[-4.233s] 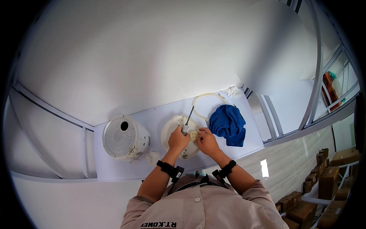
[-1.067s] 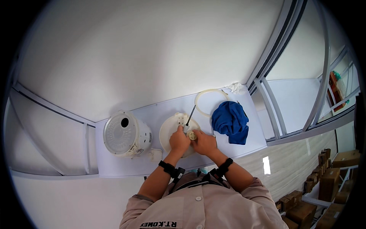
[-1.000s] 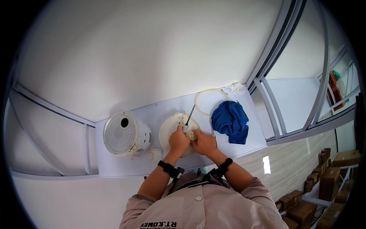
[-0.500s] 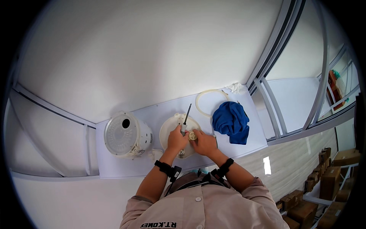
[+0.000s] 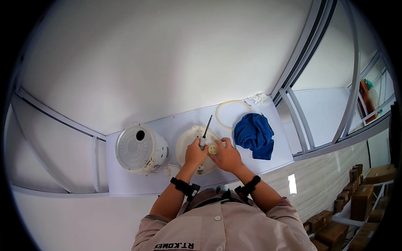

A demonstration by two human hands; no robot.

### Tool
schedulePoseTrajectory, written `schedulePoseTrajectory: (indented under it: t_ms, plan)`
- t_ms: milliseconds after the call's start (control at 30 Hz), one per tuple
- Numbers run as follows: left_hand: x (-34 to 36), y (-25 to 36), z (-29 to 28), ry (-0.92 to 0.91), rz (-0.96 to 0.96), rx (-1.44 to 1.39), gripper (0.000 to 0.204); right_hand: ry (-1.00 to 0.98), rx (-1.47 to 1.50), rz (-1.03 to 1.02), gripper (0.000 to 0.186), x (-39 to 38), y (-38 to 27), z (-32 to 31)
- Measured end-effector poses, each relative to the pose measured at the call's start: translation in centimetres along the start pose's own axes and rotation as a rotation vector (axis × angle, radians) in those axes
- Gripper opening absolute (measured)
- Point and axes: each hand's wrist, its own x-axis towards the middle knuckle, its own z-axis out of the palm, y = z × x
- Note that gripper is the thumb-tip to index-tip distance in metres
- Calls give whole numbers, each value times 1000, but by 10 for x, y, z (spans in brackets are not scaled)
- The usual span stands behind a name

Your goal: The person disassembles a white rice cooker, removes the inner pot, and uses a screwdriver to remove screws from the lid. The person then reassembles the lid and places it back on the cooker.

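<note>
My left hand [image 5: 196,153] is closed round the grey handle of a screwdriver [image 5: 204,136], whose dark shaft points up and away. A small round cream part with spokes [image 5: 212,149] sits between my two hands, near the left fingertips. Beside it, my right hand [image 5: 228,155] has its fingers spread, with the thumb close to the part's near edge; whether they touch I cannot tell. Under both hands lies a round cream lid-like piece [image 5: 182,145] with fittings at its far and near edges. My hands hide its middle.
A white drum-shaped appliance body [image 5: 136,150] with a dark round hole stands at the left of the white table [image 5: 138,184]. To the right are a crumpled blue cloth [image 5: 253,131], a cream ring [image 5: 219,113] and a white crumpled tissue [image 5: 259,98]. Cardboard boxes [image 5: 360,201] stand at lower right.
The fingers of my right hand have opened and lifted off the small round part. My left hand still grips the screwdriver in nearly the same place.
</note>
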Motion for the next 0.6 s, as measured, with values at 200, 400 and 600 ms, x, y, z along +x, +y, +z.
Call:
schedulePoseTrajectory:
  t_ms: [200, 400, 600]
  plan:
    - [-12, 12, -17, -18, 29, -79, 25, 64, 127, 17, 61, -4, 14, -11]
    - [-35, 37, -54, -151, 16, -84, 30, 60, 299, 27, 56, -9, -1, -41]
    - [-62, 40, -77, -493, 37, -288, 52, -146, 427, -39, 54, -21, -38, -58]
